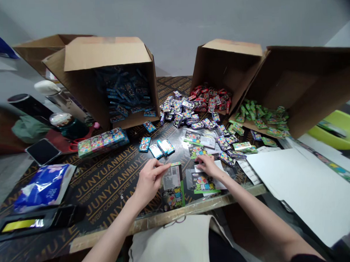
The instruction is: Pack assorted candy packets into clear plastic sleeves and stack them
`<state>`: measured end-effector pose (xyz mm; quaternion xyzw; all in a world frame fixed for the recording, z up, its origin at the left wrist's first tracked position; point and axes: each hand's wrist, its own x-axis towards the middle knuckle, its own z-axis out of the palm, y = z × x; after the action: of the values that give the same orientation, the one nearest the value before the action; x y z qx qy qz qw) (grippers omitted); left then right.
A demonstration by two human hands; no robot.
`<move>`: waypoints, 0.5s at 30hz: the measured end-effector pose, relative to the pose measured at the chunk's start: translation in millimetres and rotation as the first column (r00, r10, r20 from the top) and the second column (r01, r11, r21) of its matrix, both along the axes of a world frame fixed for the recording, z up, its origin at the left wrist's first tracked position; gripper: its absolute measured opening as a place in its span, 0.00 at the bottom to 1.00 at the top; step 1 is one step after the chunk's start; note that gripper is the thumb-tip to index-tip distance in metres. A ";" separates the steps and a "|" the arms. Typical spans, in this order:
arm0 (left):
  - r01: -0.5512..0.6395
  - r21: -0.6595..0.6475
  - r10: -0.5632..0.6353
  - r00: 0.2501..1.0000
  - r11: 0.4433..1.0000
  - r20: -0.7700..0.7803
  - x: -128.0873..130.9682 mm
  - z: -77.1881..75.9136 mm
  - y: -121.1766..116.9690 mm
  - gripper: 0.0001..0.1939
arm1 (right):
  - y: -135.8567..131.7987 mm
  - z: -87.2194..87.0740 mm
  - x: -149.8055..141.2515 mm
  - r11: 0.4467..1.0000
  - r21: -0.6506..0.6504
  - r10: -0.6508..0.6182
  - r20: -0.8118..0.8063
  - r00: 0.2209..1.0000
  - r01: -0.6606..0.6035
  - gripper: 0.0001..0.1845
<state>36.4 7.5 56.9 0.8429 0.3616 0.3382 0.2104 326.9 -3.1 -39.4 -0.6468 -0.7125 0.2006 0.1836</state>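
Observation:
My left hand [150,181] has its fingers closed on the top edge of a black and green printed packet [174,191] that looks like a small flat box. To the right, my right hand [209,166] bends its fingers down among flat printed packages and white slips; whatever its fingertips pinch is hidden. Just below it lies a black and green printed package [204,182]. Beyond that hand is another printed package [199,139]. Small blue packets [145,144] and white-faced blue packets [156,150] lie past my left hand.
Cardboard boxes hold blue packets [127,90], red packets [211,96] and green packets [261,115]. Purple packets [179,107] are heaped between the boxes. A wrapped row of packs [103,142], a phone [43,151] and a blue pouch [44,187] lie left; white sheets [307,187] lie right.

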 end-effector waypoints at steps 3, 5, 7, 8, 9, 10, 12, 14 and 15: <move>-0.010 0.000 0.010 1.000 1.000 0.004 -0.9 -0.1 -0.3 0.13 | 6.5 -1.3 3.1 0.999 -0.040 0.031 -0.004 1.000 -0.031 0.02; -0.016 -0.006 0.016 1.000 1.000 0.006 -1.7 -0.6 -0.4 0.13 | 8.4 -1.8 3.5 0.998 -0.046 0.046 -0.005 0.999 -0.046 0.03; -0.022 -0.010 0.022 1.000 1.000 0.007 -2.6 -1.6 -0.2 0.13 | 7.7 -2.2 2.5 0.998 -0.033 0.048 -0.007 0.999 -0.048 0.03; -0.025 -0.009 0.025 1.000 1.000 0.005 -3.1 -2.3 -0.1 0.13 | 6.6 -2.5 1.7 0.999 -0.021 0.044 -0.008 0.999 -0.044 0.04; -0.027 -0.007 0.027 1.000 1.000 0.004 -3.5 -2.9 0.1 0.13 | 5.1 -3.0 0.8 0.999 -0.007 0.038 -0.008 0.999 -0.038 0.04; -0.028 -0.003 0.028 1.000 1.000 0.003 -3.8 -3.4 0.3 0.13 | 3.3 -3.5 -0.1 1.000 0.010 0.029 -0.008 1.000 -0.029 0.04; -0.029 0.006 0.029 1.000 1.000 0.002 -4.3 -3.9 0.5 0.13 | -0.3 -4.9 -1.4 0.999 0.047 0.008 -0.005 1.000 -0.008 0.04; -0.030 0.009 0.030 1.000 1.000 0.001 -4.5 -3.6 0.4 0.13 | -3.9 -6.1 -2.3 0.997 0.083 -0.008 0.004 1.000 0.008 0.05; -0.030 0.008 0.030 1.000 1.000 -0.001 -4.4 -3.2 0.2 0.13 | -5.7 -6.4 -2.7 0.995 0.100 -0.013 0.012 1.000 0.011 0.04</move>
<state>32.0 7.8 53.7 0.8384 0.3728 0.3424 0.2021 324.2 -8.8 -45.9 -0.6423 -0.7189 0.1595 0.2125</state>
